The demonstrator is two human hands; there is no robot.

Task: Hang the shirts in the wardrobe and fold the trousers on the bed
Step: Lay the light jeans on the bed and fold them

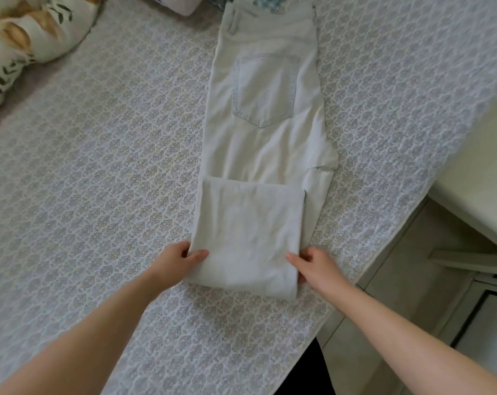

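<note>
Pale, almost white jeans (261, 132) lie lengthwise on the patterned bedspread (99, 181), waistband at the far end, one back pocket facing up. The leg end is folded back over itself into a flat panel (247, 229) near me. My left hand (178, 260) grips the left near corner of that fold, thumb on top and fingers under the cloth. At the right near corner, my right hand (312, 265) pinches the fold in the same way.
A floral pillow (27, 38) lies at the far left of the bed. Another white item (181, 4) and some blue patterned cloth (267, 1) sit beyond the waistband. The bed's edge runs diagonally at right, with tiled floor (398, 280) and a white surface (484, 166) beyond.
</note>
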